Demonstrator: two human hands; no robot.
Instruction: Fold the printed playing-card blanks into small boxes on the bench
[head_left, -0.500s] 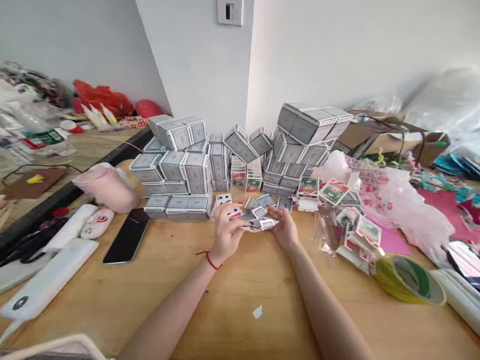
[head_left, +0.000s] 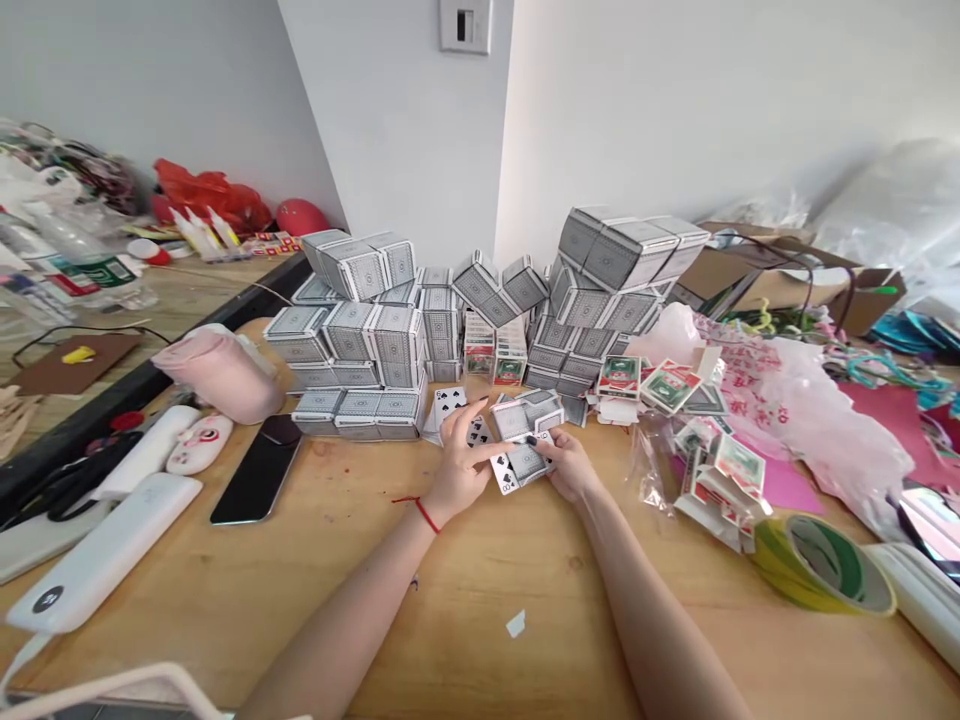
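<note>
Between my hands, just above the table, are playing cards [head_left: 531,462] folded and fitted together, with grey patterned backs and a spade eight corner showing. My right hand [head_left: 571,468] grips their right side, its dark-nailed thumb on top. At the left edge, my left hand [head_left: 457,470] presses a finger onto them while its other fingers bend apart; its underside is hidden. Behind them lie more grey-backed card pieces [head_left: 517,412]. Loose face-up spade cards [head_left: 448,402] rest beyond my left hand, partly covered by it.
Blocks made of folded cards form a left stack [head_left: 360,335] and a right stack [head_left: 600,300] against the wall. A phone [head_left: 256,475] and white power bank [head_left: 105,555] lie left. Opened card boxes [head_left: 724,475] and yellow-green tape [head_left: 821,562] stand right. A paper scrap [head_left: 516,624] lies in front.
The cards in my hands have tipped, so their patterned backs and the eight now face up. My right hand has gone from spread fingers to gripping them.
</note>
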